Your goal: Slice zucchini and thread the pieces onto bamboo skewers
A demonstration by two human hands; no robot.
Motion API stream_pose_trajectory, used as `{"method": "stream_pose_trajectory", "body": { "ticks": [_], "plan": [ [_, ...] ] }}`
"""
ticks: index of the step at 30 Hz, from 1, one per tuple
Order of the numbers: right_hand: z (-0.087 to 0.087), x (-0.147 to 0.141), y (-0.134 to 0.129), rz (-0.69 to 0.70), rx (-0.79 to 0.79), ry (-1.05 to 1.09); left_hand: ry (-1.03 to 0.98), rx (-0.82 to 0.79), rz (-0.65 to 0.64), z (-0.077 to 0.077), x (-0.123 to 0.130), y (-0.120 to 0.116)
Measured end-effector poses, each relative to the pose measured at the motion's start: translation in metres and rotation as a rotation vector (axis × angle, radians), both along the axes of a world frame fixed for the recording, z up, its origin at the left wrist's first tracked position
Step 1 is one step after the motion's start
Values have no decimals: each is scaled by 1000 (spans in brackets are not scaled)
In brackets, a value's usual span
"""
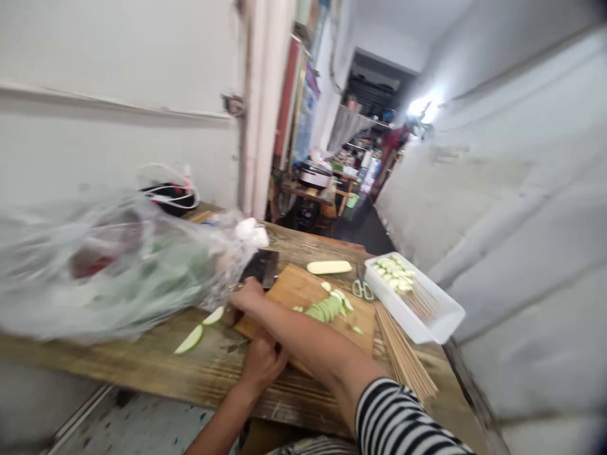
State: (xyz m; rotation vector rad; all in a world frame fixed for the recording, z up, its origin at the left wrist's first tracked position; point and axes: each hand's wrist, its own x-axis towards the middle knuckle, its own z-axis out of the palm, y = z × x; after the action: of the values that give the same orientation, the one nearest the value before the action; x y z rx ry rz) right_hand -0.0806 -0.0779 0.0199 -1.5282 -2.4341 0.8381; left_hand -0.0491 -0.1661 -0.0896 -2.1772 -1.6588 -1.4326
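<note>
My right arm, in a striped sleeve, reaches across to the left. My right hand (247,296) is closed at the near end of a dark-bladed cleaver (263,266), beside the cutting board's left edge. Below it, my left hand (263,361) is at the near edge of the wooden cutting board (296,284), its fingers bent; what they hold, if anything, is hidden. Sliced green vegetable (325,309) lies in a row on the board with loose slices around it. Two longer pieces (190,340) rest on the table left of the board.
A large plastic bag (118,272) of greens covers the table's left. Beyond the board lie a halved pale vegetable (329,267) and scissors (363,289). Bare wooden skewers (405,354) lie at the right, beside a white tray (446,316) with loaded skewers. A wall stands close at the right.
</note>
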Motion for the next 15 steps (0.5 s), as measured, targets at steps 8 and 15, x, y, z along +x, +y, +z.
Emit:
{"method": "stream_pose_trajectory", "body": {
  "ticks": [8, 15],
  "plan": [
    [37, 138, -41, 74, 286, 151, 74, 57, -36, -3, -11, 7],
    [-1, 377, -84, -572, 488, -135, -4, 7, -46, 15, -2, 4]
  ]
}}
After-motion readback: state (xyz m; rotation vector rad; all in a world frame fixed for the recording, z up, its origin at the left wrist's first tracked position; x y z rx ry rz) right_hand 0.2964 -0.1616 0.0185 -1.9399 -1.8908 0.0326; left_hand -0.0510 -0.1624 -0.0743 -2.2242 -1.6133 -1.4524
